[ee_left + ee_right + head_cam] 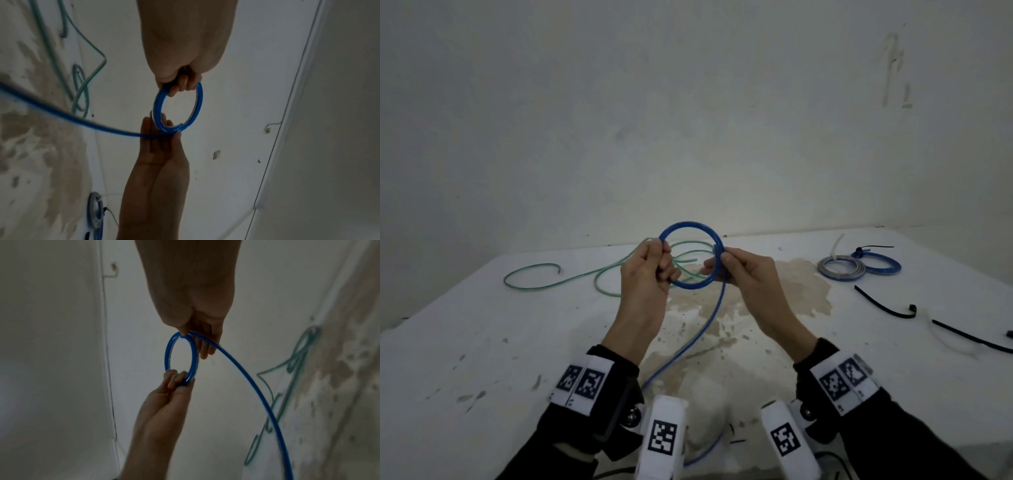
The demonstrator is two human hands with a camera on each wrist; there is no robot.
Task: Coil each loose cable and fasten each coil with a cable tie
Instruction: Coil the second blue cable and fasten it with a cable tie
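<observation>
A blue cable (690, 226) is wound into a small round coil held upright above the table between both hands. My left hand (650, 270) grips the coil's left side, fingers curled round the strands (180, 84). On the coil's right side my right hand (739, 270) pinches it where the loose tail leaves (185, 335). That tail (705, 329) hangs down to the table and runs toward me. A loose green cable (571, 277) sprawls on the table behind the hands. Black cable ties (883, 305) lie at the right.
Two finished coils, one grey (840, 269) and one blue (881, 263) with a black tie on it, lie at the table's far right. A white tie (837, 245) stands by them. The white table (482, 342) has a worn brown patch mid-surface and ends at a wall.
</observation>
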